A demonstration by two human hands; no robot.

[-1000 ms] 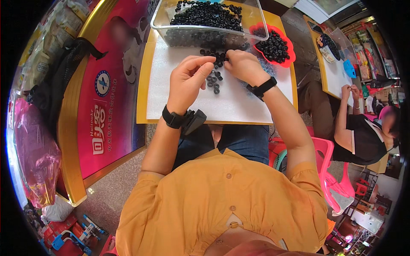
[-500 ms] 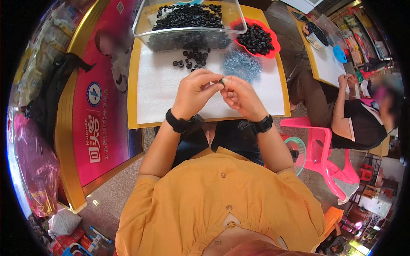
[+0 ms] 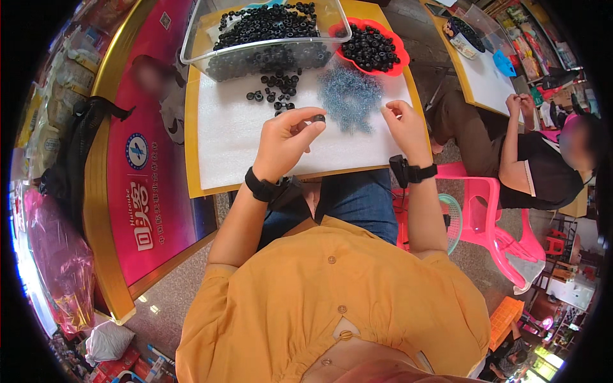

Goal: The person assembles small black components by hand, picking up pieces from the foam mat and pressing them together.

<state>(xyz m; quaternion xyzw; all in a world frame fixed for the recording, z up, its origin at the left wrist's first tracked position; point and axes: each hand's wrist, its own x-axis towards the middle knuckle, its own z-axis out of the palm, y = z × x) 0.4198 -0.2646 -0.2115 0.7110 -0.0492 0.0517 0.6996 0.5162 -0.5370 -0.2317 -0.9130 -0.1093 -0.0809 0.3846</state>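
My left hand [image 3: 284, 143] pinches a small round black piece [image 3: 318, 118] between thumb and forefinger, above the white mat [image 3: 255, 147]. To its right, my right hand [image 3: 407, 131] is held over the mat's right side with the fingertips drawn together; whatever may be between them is too small to make out. Between and beyond the hands lies a heap of tiny clear-blue pieces [image 3: 351, 96]. Several loose round black pieces [image 3: 273, 86] are scattered to the left of that heap.
A clear plastic bin [image 3: 268, 57] of black pieces stands at the back of the yellow-edged table [image 3: 191, 159]. Beside it sits a red scalloped bowl [image 3: 401, 54] with more of them. At right are a pink plastic chair [image 3: 479, 210] and a seated person [image 3: 543, 166] at another table.
My hands have come apart: the left keeps the black piece, while the right has moved right, away from it. The table and bin appear slightly shifted left and up in view.
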